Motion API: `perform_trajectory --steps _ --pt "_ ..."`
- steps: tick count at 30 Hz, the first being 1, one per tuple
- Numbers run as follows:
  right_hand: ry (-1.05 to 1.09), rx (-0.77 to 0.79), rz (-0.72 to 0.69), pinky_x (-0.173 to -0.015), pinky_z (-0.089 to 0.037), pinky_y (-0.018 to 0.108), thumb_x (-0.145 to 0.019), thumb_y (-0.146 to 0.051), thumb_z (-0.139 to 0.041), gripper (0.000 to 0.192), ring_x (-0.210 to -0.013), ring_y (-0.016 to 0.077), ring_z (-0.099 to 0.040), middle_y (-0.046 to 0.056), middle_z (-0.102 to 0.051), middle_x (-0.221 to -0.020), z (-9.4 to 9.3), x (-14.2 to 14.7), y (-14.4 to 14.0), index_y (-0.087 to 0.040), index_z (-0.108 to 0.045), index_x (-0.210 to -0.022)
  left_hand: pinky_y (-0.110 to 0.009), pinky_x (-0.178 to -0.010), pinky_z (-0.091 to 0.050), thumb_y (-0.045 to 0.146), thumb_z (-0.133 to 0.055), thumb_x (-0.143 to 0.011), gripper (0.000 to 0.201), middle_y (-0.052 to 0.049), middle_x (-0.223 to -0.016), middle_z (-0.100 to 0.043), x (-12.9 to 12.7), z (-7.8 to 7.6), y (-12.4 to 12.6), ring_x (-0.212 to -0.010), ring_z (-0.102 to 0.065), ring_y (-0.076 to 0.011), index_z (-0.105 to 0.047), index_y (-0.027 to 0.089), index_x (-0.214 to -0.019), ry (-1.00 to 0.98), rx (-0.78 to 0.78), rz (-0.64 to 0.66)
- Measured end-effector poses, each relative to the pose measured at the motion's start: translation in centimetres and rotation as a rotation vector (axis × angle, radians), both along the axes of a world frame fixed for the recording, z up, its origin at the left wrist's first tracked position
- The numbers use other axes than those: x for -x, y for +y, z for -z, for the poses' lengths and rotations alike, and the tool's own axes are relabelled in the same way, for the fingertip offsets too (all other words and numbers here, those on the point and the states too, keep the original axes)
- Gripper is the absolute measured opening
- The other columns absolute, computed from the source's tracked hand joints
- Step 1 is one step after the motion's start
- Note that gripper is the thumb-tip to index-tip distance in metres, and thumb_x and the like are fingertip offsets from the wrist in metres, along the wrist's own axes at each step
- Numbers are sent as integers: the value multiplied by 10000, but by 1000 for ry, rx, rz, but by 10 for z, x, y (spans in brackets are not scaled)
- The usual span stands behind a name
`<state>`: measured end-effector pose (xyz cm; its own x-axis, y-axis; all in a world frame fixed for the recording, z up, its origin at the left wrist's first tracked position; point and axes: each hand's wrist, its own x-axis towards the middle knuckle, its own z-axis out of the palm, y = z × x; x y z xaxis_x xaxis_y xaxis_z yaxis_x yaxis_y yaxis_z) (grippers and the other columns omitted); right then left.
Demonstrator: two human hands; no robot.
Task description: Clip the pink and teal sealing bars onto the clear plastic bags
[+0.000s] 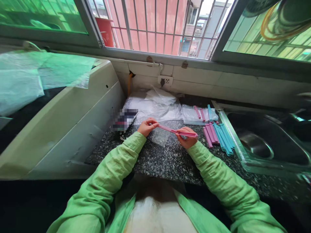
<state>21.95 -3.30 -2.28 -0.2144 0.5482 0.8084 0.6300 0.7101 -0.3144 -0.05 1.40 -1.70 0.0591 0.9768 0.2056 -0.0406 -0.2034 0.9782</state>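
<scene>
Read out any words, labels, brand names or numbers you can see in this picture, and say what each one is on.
No text can be read.
Packet left of the left hand: its face is blurred out, unreadable.
Pink sealing clip held between the left hand and right hand: no marking visible.
Pink and blue clips on the counter: none visible.
Clear plastic bags: no print visible.
Wall socket: no lettering visible.
</scene>
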Motion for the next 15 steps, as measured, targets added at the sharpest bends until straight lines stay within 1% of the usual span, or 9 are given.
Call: perform_trajectory --steps 3,5,8,10,12,15 --pt "10 -7 -2 -618 -522 282 -726 -241 -577 87 -649 152 -604 47 -648 -691 0 1 0 -184 -634 -757 -228 -613 -378 319 -728 -502 187 3 -643 -516 0 3 0 -662 -473 -102 -650 156 -552 -4 -33 -18" --pt "20 -19 2 -617 -522 281 -727 -246 -578 82 -648 151 -608 43 -654 -689 0 2 0 -190 -635 -743 -221 -588 -379 332 -734 -500 196 -5 -683 -512 0 3 -2 -676 -474 -103 -661 163 -568 -1 -67 -35" --pt "31 -40 26 -612 -521 275 -730 -249 -577 78 -641 147 -612 37 -662 -683 -2 3 0 -198 -633 -714 -225 -618 -392 342 -740 -500 201 -10 -712 -503 -1 -1 -6 -711 -478 -107 -675 170 -583 29 -147 -60" --pt "22 -62 37 -603 -519 272 -732 -240 -575 79 -631 146 -613 35 -665 -672 -3 2 0 -197 -628 -692 -237 -649 -399 359 -736 -504 214 -4 -670 -502 -2 -4 -8 -687 -476 -104 -673 167 -576 50 -163 -36" --pt "11 -75 52 -593 -516 270 -733 -236 -573 86 -620 145 -612 31 -666 -661 -3 -1 1 -197 -622 -674 -246 -626 -398 395 -733 -496 260 6 -601 -504 -3 -6 -9 -615 -460 -93 -657 154 -557 67 -101 18" --pt "31 -55 91 -561 -513 259 -742 -256 -563 110 -599 136 -610 30 -670 -673 -3 -11 3 -199 -618 -665 -243 -576 -385 451 -732 -449 347 9 -551 -534 -6 -10 -9 -559 -450 -88 -623 136 -549 78 59 64"
